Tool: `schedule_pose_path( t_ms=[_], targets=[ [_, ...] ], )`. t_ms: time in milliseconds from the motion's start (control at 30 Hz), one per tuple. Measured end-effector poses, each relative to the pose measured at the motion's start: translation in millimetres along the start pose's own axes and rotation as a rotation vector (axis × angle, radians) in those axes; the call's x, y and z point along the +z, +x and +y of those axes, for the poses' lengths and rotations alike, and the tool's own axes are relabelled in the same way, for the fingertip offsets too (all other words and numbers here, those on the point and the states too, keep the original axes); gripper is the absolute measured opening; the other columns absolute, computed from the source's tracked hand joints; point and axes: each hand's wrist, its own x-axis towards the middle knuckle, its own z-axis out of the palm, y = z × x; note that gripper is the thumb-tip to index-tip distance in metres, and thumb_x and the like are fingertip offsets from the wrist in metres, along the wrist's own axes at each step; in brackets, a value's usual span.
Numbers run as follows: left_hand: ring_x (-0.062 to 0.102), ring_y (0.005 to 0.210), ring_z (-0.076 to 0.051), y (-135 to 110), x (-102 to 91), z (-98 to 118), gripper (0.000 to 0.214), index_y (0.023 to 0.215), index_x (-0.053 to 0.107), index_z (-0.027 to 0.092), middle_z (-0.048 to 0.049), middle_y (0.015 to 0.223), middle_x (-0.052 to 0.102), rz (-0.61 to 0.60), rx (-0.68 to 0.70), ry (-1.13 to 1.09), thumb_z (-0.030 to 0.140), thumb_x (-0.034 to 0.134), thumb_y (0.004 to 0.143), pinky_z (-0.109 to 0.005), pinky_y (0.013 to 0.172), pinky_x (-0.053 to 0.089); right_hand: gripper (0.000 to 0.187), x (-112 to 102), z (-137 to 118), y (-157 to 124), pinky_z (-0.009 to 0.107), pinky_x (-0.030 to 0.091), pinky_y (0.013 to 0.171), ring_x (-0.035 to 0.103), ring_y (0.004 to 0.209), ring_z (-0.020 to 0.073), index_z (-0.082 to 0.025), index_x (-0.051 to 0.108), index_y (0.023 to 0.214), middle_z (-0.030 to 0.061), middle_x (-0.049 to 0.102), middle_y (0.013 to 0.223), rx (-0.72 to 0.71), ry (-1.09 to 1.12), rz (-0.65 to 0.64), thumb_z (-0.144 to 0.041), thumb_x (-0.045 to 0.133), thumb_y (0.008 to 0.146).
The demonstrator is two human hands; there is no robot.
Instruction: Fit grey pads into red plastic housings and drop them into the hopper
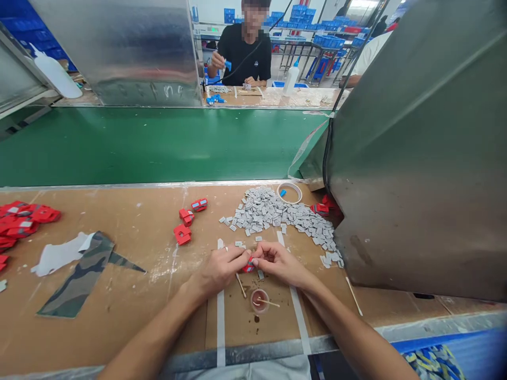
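Between my two hands is a small red plastic part (248, 266), mostly covered by fingers. My left hand (226, 266) grips it from the left. On its right side, the thumb and fingertips of my right hand (277, 261) are pinched together against it; whether they hold a small piece is hidden. Just below stands a small clear cup (259, 301) of reddish liquid with a cotton swab (269, 302) in it. Another swab (241, 285) lies beside my left hand. A few grey tiles (259, 238) lie around my fingers, and a large heap of grey tiles (265, 208) spreads beyond them.
Several red parts (182, 234) lie left of centre, with a bigger pile (24, 221) at far left near camouflage fabric (85, 274). A tape roll (289, 193) sits behind the tiles. A metal panel (420, 174) bounds the right. Across the green belt (158, 145) sits a person (247, 53).
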Motion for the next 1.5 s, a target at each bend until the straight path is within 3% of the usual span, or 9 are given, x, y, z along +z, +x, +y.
schedule_pose_path(
  t_ms=[167,267,467,633,800,1000,1167,1367,1500],
  targets=[
    [0.068,0.083,-0.017,-1,-4.6,3,0.036,0.108,0.068,0.016,-0.0105,0.091,0.071,-0.005,0.034,0.079,0.019,0.032,0.103,-0.024,0.073,0.056,0.045,3,4,0,0.021,0.027,0.052,0.036,0.054,0.0081,-0.017,0.057,0.071,-0.0050,0.050,0.061,0.012,0.016,0.019,-0.058,0.073,0.077],
    [0.069,0.085,-0.017,0,-5.0,3,0.029,0.109,0.065,0.017,-0.0104,0.095,0.071,0.096,0.025,0.018,0.017,0.037,0.101,-0.026,0.074,0.056,0.041,3,6,1,0.022,0.033,0.056,0.042,0.058,0.0094,-0.017,0.060,0.077,-0.0035,0.053,0.066,-0.029,0.064,0.029,-0.056,0.074,0.079],
    [0.067,0.094,-0.017,5,-1.7,3,0.022,0.107,0.058,0.021,-0.0078,0.104,0.067,0.333,-0.076,-0.213,0.008,0.051,0.091,-0.026,0.080,0.056,0.043,8,6,3,0.025,0.047,0.073,0.059,0.080,0.0131,-0.021,0.060,0.111,0.0015,0.063,0.091,-0.137,0.252,0.067,-0.048,0.075,0.081],
    [0.063,0.095,-0.017,7,4.9,2,0.023,0.102,0.058,0.021,-0.0065,0.102,0.061,0.396,-0.072,-0.301,0.005,0.059,0.086,-0.027,0.083,0.054,0.037,12,8,5,0.030,0.051,0.088,0.065,0.095,0.0168,-0.019,0.063,0.105,0.0043,0.067,0.100,-0.179,0.278,0.051,-0.044,0.077,0.081],
    [0.061,0.112,-0.023,13,3.0,4,0.021,0.107,0.064,0.019,-0.0115,0.116,0.063,0.304,-0.225,-0.536,0.018,0.067,0.087,-0.036,0.098,0.050,0.036,9,12,8,0.034,0.054,0.089,0.069,0.093,0.0194,-0.020,0.062,0.103,0.0049,0.070,0.096,-0.170,0.185,0.236,-0.042,0.078,0.079],
    [0.066,0.100,-0.022,20,8.7,5,0.013,0.090,0.068,0.017,-0.0111,0.104,0.067,0.385,-0.403,-0.746,0.029,0.064,0.090,-0.035,0.089,0.053,0.036,10,17,11,0.036,0.057,0.091,0.070,0.091,0.0203,-0.021,0.064,0.104,0.0051,0.072,0.098,-0.189,0.130,0.319,-0.039,0.080,0.077],
    [0.066,0.097,-0.022,23,12.3,2,0.015,0.085,0.069,0.016,-0.0108,0.099,0.069,0.378,-0.437,-0.768,0.031,0.067,0.088,-0.034,0.087,0.052,0.033,8,19,11,0.036,0.059,0.084,0.071,0.087,0.0201,-0.020,0.063,0.107,0.0062,0.071,0.099,-0.219,0.013,0.310,-0.040,0.075,0.083],
    [0.066,0.088,-0.019,20,8.8,4,0.011,0.078,0.071,0.016,-0.0069,0.087,0.067,0.383,-0.424,-0.734,0.025,0.069,0.084,-0.031,0.082,0.051,0.022,6,15,3,0.036,0.055,0.085,0.067,0.094,0.0215,-0.020,0.061,0.111,0.0090,0.070,0.104,-0.441,-0.428,0.342,-0.031,0.065,0.092],
    [0.067,0.088,-0.019,15,6.1,6,0.013,0.072,0.069,0.016,-0.0055,0.085,0.064,0.392,-0.409,-0.740,0.023,0.069,0.084,-0.029,0.077,0.053,0.021,10,12,0,0.036,0.054,0.085,0.066,0.097,0.0222,-0.020,0.059,0.114,0.0105,0.069,0.108,-0.520,-0.554,0.334,-0.028,0.062,0.095]
  ],
)
